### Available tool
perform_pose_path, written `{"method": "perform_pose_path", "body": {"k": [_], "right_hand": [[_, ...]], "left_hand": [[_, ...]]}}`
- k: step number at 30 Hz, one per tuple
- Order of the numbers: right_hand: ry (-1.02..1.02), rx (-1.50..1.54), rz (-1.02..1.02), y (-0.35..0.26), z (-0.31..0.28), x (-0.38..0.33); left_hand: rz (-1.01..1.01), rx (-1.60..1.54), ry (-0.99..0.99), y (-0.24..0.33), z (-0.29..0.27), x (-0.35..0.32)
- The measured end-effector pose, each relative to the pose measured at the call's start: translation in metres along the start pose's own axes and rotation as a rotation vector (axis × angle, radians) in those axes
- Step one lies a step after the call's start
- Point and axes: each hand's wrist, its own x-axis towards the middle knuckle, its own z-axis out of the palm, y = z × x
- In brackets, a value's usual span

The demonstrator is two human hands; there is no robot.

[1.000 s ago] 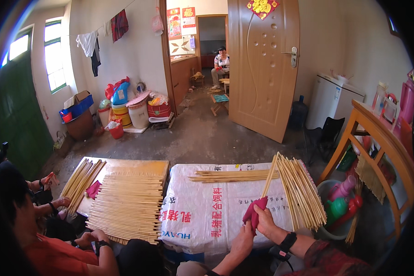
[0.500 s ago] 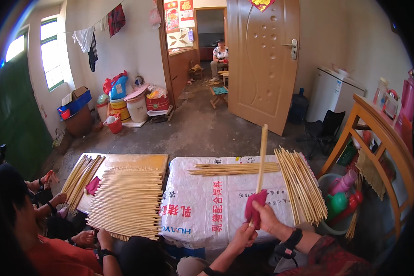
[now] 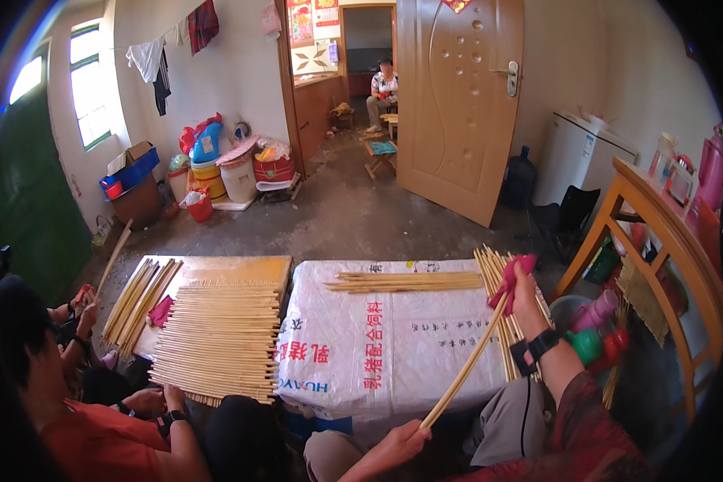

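Apparently for steadiness, the left hand (image 3: 402, 444) pinches the sticks' (image 3: 464, 373) near end, their count hard to tell; the right hand (image 3: 525, 296) clasps a cloth (image 3: 511, 277) about the far end, likely shielding the palm. They slant above the sack (image 3: 337, 321).

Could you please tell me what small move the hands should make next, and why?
I would probably slide the magenta cloth along the held sticks toward the left hand. The right hand has the cloth gathered near their far end, the left hand grips the near end, and the length between is uncovered, so the path looks free.
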Motion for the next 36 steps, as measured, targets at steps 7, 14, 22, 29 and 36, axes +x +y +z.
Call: {"method": "perform_pose_path", "body": {"k": [7,14,22,29,36], "right_hand": [[0.275,-0.144,-0.374,-0.068,-0.061,0.034],[-0.441,-0.458,0.261,-0.043,-0.013,-0.097],[-0.688,-0.210,0.642,0.007,0.007,-0.174],[-0.647,-0.300,0.484,-0.003,0.023,-0.197],[-0.682,-0.452,0.454,-0.004,0.001,-0.189]], "left_hand": [[-0.175,0.011,0.214,0.002,-0.034,-0.061],[-0.094,0.030,0.300,0.049,-0.014,-0.009],[0.052,-0.291,0.049,0.046,0.024,0.043],[0.025,-0.189,-0.212,0.019,0.016,0.054],[0.094,-0.212,-0.213,0.015,0.031,0.079]]}}
